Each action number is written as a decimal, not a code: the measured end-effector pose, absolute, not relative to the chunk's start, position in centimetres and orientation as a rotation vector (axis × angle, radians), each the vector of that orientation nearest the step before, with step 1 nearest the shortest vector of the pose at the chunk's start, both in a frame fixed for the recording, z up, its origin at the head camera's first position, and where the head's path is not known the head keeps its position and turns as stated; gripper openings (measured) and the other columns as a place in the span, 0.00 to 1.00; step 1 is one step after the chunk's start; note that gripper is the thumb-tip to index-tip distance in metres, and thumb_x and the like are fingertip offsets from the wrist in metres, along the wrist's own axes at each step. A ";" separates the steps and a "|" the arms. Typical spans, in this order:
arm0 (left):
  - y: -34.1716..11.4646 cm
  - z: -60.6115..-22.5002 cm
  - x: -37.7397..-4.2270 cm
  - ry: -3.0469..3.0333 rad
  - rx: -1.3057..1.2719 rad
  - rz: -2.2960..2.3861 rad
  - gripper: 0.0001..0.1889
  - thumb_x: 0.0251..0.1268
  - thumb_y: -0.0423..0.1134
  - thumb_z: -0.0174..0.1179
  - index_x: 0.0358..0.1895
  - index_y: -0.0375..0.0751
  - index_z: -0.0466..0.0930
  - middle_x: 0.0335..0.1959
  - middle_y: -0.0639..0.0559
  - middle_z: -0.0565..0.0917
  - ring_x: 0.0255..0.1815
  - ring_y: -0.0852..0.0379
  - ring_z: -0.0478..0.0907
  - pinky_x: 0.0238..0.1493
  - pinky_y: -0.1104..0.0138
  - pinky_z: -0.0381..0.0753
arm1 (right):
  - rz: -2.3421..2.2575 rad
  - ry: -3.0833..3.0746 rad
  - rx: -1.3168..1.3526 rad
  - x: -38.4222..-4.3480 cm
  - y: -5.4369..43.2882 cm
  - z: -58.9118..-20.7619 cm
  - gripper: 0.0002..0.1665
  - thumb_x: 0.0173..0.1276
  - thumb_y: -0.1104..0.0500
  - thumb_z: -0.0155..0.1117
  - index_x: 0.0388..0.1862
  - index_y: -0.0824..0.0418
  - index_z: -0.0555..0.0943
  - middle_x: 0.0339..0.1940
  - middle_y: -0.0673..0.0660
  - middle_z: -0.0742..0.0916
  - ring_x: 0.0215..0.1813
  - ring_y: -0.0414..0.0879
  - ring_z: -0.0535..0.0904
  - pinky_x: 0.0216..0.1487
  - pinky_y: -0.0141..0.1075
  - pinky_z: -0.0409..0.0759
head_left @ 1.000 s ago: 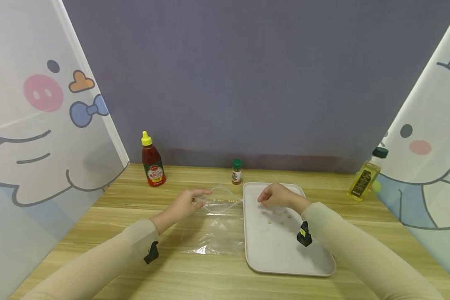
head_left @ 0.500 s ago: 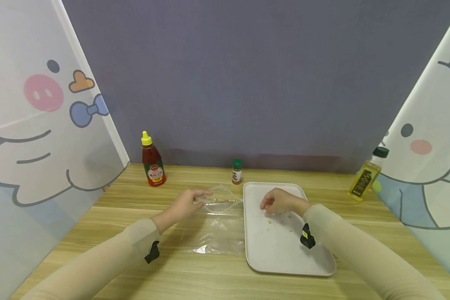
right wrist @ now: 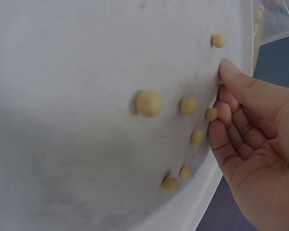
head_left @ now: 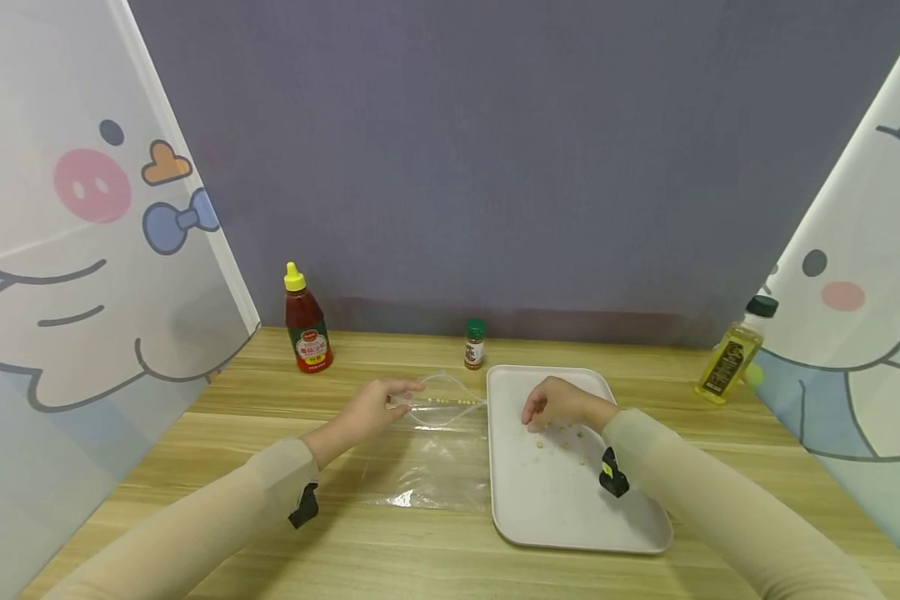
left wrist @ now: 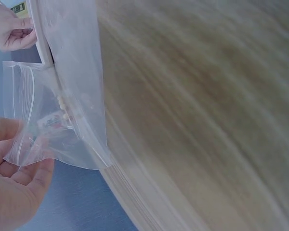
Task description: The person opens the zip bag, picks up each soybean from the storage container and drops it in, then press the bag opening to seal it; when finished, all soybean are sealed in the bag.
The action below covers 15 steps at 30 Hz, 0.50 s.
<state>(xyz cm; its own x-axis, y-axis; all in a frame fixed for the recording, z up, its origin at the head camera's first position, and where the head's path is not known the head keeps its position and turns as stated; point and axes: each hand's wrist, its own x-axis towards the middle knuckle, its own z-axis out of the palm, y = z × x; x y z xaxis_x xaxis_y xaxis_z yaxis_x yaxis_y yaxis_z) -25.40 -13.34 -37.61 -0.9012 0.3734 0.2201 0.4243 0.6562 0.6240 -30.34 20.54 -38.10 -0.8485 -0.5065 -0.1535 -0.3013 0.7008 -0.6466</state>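
My left hand (head_left: 367,410) pinches the left edge of the mouth of a clear zip-lock bag (head_left: 427,467), between thumb and fingers. The bag's mouth gapes, and several soybeans (head_left: 461,402) lie inside in a row. In the left wrist view the left hand (left wrist: 19,178) grips the bag (left wrist: 82,91) by its zip strip. Over the white tray (head_left: 570,508), my right hand (head_left: 562,404) hovers low with fingers bent. The right wrist view has the thumb of the right hand (right wrist: 260,125) apart from the other fingers. One soybean (right wrist: 211,114) appears against the fingertips; several loose soybeans (right wrist: 149,103) lie on the tray.
A ketchup bottle (head_left: 309,325) stands at the back left. A small green-capped spice jar (head_left: 474,346) is behind the bag and tray. At the right, an oil bottle (head_left: 735,354) stands near the patterned side panel. A grey partition (head_left: 495,167) closes off the table's back.
My right hand has shifted slightly right and toward me over the tray, down near the soybeans. The left hand and the bag stay in place.
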 end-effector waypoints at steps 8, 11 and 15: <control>-13.4 -37.5 -25.3 -2.786 -0.679 -1.086 0.21 0.60 0.27 0.61 0.58 0.39 0.79 0.58 0.42 0.81 0.53 0.44 0.80 0.53 0.53 0.81 | -0.883 2.616 -0.662 -30.6 20.5 -38.2 0.03 0.56 0.67 0.72 0.29 0.62 0.86 0.26 0.50 0.87 0.30 0.39 0.76 0.35 0.32 0.77; -13.4 -37.5 -25.3 -2.799 -0.665 -1.080 0.22 0.60 0.27 0.62 0.59 0.39 0.79 0.57 0.42 0.82 0.54 0.44 0.80 0.54 0.53 0.80 | -0.883 2.624 -0.714 -30.7 20.7 -38.2 0.01 0.57 0.66 0.71 0.29 0.63 0.86 0.25 0.50 0.86 0.28 0.39 0.75 0.33 0.31 0.77; -13.3 -37.6 -25.3 -2.804 -0.654 -1.075 0.22 0.60 0.27 0.62 0.59 0.40 0.79 0.57 0.43 0.82 0.54 0.45 0.80 0.55 0.53 0.80 | -0.912 2.623 -0.754 -30.9 21.0 -38.2 0.02 0.60 0.64 0.69 0.30 0.64 0.86 0.23 0.51 0.85 0.26 0.39 0.75 0.29 0.29 0.76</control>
